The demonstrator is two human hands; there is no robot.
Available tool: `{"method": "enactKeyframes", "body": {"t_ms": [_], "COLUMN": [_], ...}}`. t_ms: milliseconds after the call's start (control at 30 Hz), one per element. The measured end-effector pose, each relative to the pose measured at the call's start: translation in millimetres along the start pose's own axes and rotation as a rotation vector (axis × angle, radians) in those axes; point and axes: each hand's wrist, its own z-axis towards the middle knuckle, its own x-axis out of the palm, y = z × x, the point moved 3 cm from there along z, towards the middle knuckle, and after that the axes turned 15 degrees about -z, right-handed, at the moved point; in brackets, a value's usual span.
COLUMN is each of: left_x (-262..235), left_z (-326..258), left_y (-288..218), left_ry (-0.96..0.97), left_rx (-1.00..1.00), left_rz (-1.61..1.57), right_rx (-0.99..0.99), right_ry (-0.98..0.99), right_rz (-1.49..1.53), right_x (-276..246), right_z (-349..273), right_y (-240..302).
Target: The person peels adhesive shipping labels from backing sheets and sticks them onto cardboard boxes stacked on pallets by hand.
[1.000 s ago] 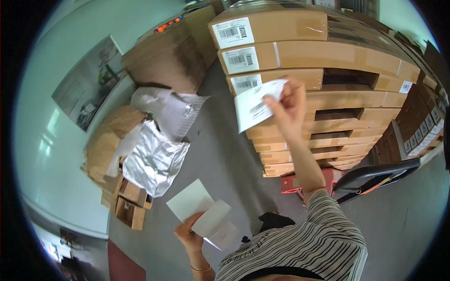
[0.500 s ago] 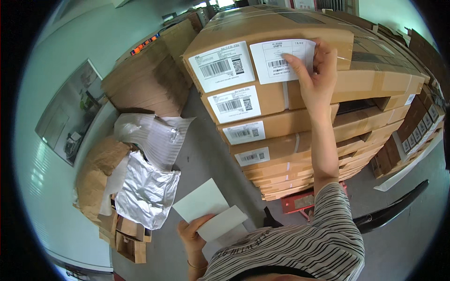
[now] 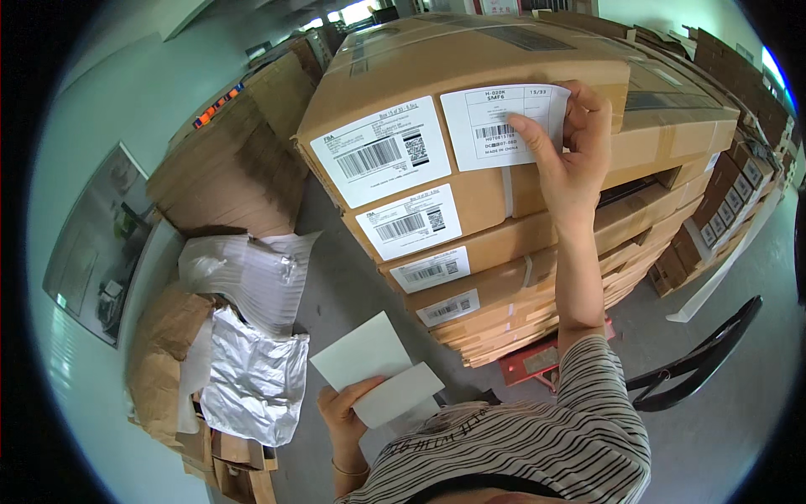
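My right hand point(image 3: 575, 147) is closed on the right edge of a white printed label point(image 3: 495, 126), thumb in front and fingers behind. That label lies against the front of the top cardboard box point(image 3: 537, 76), just right of a barcode label point(image 3: 378, 153) on the same box. Its right end curves around toward my fingers; whether its back touches the cardboard all over cannot be seen. Lower boxes in the stack carry similar labels point(image 3: 409, 222). Down at the lower middle, my left hand point(image 3: 344, 416) grips pale blank label sheets point(image 3: 365, 357), one of them folded over or overlapping.
Brown cartons point(image 3: 235, 151) stand at the left, near a wall picture point(image 3: 96, 244). Below them are silver foil wrap point(image 3: 252, 378), foam sheeting point(image 3: 252, 273) and scrap cardboard. A red pallet jack point(image 3: 537, 363) sits under the stack; a black curved handle point(image 3: 701, 361) is at the right.
The view has shifted, so the cartons and stack front sit further left and lower. My right hand still holds the label against the box, and my left hand keeps the sheets.
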Motion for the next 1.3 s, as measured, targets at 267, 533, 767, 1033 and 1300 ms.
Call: {"method": "enactKeyframes", "body": {"t_ms": [267,533,767,1033,1300], "left_x": [-2.2,0.6,4.4,20.0,32.0], "left_z": [8.0,15.8,16.1,22.4,34.0], "left_y": [12.0,19.0,21.0,10.3,6.6], "left_ry": [0.036,0.036,0.054,0.114,0.168], "left_rx": [-0.006,0.055,0.091,0.132,-0.071], "left_rz": [-0.061,-0.105,-0.191,-0.280,-0.513], "right_rx": [-0.017,-0.138,-0.366,-0.369,-0.378], "right_ry": [-0.039,-0.005,-0.075,0.091,0.811], "right_rz": [-0.110,-0.478,-0.623,-0.868,0.176], "right_x": [4.9,-5.9,-13.8,4.7,-22.0], "right_z": [-1.5,6.8,-21.0,-9.5,-102.3], "right_y": [-0.9,9.7,-2.8,-18.5,83.8]}}
